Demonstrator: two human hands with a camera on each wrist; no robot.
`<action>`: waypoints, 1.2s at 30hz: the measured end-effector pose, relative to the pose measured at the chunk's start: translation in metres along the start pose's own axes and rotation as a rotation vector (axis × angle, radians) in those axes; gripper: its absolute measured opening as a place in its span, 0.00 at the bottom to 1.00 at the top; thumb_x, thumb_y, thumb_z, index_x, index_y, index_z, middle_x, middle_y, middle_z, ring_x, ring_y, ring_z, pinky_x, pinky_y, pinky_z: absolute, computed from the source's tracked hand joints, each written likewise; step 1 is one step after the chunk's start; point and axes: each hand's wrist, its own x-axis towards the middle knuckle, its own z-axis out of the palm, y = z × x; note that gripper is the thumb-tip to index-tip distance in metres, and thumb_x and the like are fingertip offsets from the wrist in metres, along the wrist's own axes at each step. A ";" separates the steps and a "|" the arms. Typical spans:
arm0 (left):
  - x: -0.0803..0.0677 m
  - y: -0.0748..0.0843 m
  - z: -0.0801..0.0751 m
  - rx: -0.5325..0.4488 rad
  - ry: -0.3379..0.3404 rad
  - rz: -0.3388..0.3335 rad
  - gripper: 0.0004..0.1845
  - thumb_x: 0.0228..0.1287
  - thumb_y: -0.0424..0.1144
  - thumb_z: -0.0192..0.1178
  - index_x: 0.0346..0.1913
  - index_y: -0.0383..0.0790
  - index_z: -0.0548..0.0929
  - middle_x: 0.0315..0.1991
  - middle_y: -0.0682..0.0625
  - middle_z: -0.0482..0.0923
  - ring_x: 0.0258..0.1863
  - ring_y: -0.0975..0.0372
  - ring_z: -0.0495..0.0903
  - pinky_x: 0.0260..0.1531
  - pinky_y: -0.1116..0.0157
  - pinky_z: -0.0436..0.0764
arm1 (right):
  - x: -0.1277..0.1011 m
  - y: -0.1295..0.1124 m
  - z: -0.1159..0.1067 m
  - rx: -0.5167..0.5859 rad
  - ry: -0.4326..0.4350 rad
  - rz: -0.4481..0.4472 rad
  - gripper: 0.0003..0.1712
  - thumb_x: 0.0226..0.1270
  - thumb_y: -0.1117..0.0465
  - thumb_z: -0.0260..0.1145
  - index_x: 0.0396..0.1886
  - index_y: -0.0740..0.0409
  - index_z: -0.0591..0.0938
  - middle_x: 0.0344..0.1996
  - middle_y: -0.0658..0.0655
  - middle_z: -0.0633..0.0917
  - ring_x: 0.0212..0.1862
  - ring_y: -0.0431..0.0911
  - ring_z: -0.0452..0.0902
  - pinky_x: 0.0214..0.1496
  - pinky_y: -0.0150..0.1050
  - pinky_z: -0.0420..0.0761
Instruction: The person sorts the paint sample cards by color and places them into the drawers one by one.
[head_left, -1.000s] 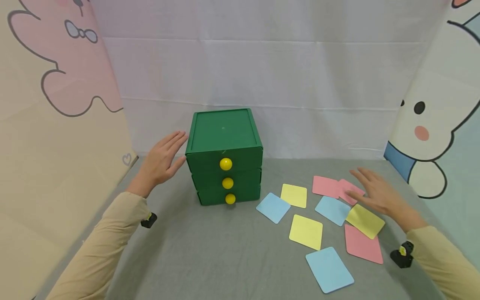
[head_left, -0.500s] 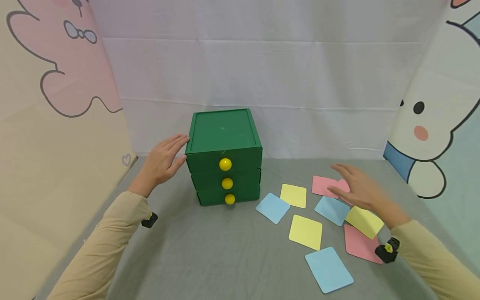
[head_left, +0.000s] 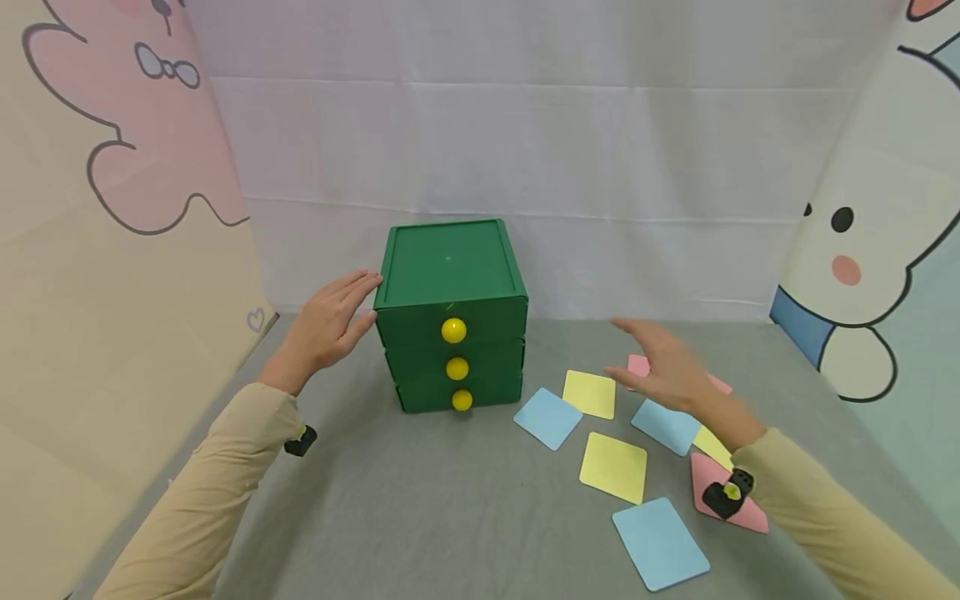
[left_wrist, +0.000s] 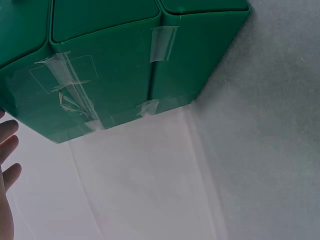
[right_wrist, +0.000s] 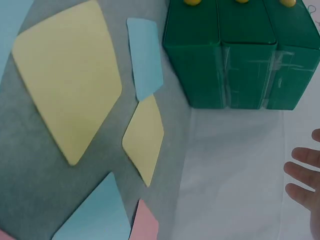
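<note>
I'm seeing smooth plastic drawers (head_left: 487,358), glossy knobs (head_left: 457,368) beside left hand (head_left: 322,327); matt cards (head_left: 613,468) on dull cloth (head_left: 420,500) near right hand (head_left: 669,371).

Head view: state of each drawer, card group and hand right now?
Top drawer: closed
Middle drawer: closed
Bottom drawer: closed
Blue cards: lying on the table
Yellow cards: lying there, one partly hidden
Pink cards: lying there, partly hidden
Left hand: open, at the drawers' left side; contact unclear
Right hand: open, holding nothing
</note>
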 end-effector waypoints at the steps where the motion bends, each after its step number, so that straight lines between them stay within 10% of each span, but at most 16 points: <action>1: 0.000 0.000 0.000 -0.003 0.001 0.000 0.32 0.71 0.54 0.35 0.62 0.30 0.67 0.60 0.37 0.67 0.63 0.48 0.62 0.60 0.50 0.61 | 0.002 -0.004 0.002 0.017 0.019 -0.009 0.39 0.56 0.49 0.64 0.64 0.63 0.65 0.58 0.63 0.71 0.59 0.58 0.65 0.55 0.59 0.66; 13: 0.001 0.000 0.000 -0.005 0.004 -0.004 0.32 0.71 0.54 0.35 0.62 0.30 0.67 0.59 0.37 0.68 0.61 0.47 0.64 0.58 0.49 0.63 | 0.033 -0.059 0.028 0.263 0.221 -0.117 0.30 0.50 0.57 0.69 0.54 0.63 0.73 0.41 0.57 0.79 0.43 0.48 0.76 0.43 0.44 0.77; 20: 0.001 0.002 -0.002 0.006 -0.023 -0.025 0.28 0.70 0.50 0.40 0.62 0.30 0.67 0.59 0.37 0.68 0.60 0.47 0.65 0.57 0.48 0.65 | 0.050 -0.087 0.051 0.284 0.383 -0.212 0.32 0.57 0.40 0.61 0.44 0.65 0.78 0.31 0.57 0.81 0.32 0.46 0.76 0.31 0.39 0.79; 36: 0.002 0.005 -0.005 0.017 -0.052 -0.045 0.27 0.69 0.46 0.44 0.63 0.31 0.66 0.59 0.36 0.68 0.59 0.46 0.67 0.56 0.49 0.66 | 0.075 -0.128 0.103 0.308 0.454 -0.050 0.19 0.50 0.56 0.71 0.37 0.63 0.79 0.27 0.56 0.82 0.26 0.44 0.77 0.30 0.33 0.78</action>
